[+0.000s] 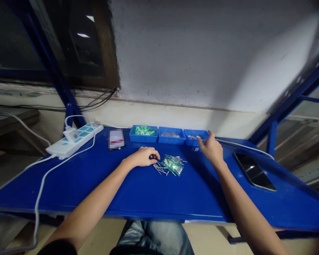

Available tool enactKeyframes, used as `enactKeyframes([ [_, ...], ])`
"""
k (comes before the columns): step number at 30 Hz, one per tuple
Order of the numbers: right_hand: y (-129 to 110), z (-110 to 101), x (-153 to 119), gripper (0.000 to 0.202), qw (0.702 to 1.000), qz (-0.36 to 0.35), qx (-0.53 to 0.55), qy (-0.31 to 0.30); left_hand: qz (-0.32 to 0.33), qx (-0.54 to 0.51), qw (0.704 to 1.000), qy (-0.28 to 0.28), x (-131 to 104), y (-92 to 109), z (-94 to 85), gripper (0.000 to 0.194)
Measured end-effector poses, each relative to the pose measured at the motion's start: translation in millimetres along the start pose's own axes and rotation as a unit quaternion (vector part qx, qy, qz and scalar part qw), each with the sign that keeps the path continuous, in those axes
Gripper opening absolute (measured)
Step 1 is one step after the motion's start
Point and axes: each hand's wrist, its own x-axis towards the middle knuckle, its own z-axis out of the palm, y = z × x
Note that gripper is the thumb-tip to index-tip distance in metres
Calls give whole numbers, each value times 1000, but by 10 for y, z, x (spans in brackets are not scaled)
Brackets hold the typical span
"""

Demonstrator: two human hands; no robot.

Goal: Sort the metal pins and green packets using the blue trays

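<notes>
My left hand rests with curled fingers at the left edge of a pile of thin metal pins; whether its fingertips pinch one is too small to tell. On and among the pins lies a green-and-clear packet. My right hand is at the front right corner of the right blue bin, thumb and forefinger apart, with small metal parts inside that bin. The middle blue bin holds small greyish pieces, and the left blue bin holds green packets.
A white power strip with a plug and looping white cable stands at the left. Near it lies a small blurred-out card or box. A black phone lies at the right. Blue frame posts rise at both sides; a wall stands behind.
</notes>
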Motion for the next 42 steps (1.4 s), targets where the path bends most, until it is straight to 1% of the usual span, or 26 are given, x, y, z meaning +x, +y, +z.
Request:
enactKeyframes([
  [2,50,67,-57,63,997,9,3,-79,-3,24,1000,-12,-5,15,-5,11],
  [4,7,124,-151,59,992,-27,42,-115,-13,38,999,-20,-1,38,-6,12],
  [6,-121,161,-261,53,984,-89,88,-125,-19,36,999,-22,5,47,-4,11],
  [8,-293,180,-385,49,973,-153,123,-121,-20,27,999,-22,11,36,4,12],
  [10,-463,192,-519,43,959,-213,145,-114,-16,21,999,-23,17,17,17,14],
  [12,-592,201,-643,37,943,-274,151,-111,-15,15,1000,-22,22,2,31,11],
  [14,-664,204,-734,31,930,-321,146,-109,-18,7,1000,-15,20,-2,38,9],
  [16,-685,196,-773,27,921,-344,150,-105,-28,0,1000,0,9,0,34,10],
  [18,-682,178,-759,25,917,-348,167,-101,-47,0,999,25,-4,0,21,12],
  [21,-711,161,-680,23,912,-352,185,-99,-88,-7,993,81,-2,-3,13,19],
  [23,-783,182,-625,25,906,-368,181,-107,-109,-20,987,117,19,5,29,26],
  [26,-931,260,-586,13,901,-386,170,-103,-121,-45,980,151,59,40,82,34],
  [28,-999,309,-592,12,905,-379,170,-86,-121,-57,978,158,76,71,116,36],
  [30,-1012,329,-618,14,910,-368,174,-75,-119,-72,976,165,83,97,135,37],
  [34,-932,279,-687,12,917,-353,171,-74,-116,-104,969,190,82,135,136,40],
  [37,-889,237,-717,15,921,-342,167,-77,-112,-133,968,183,76,165,152,40],
  [40,-888,230,-717,17,927,-317,189,-68,-98,-165,963,191,65,205,181,27],
  [42,-890,229,-710,17,930,-298,207,-65,-78,-156,963,205,54,234,190,19],
])
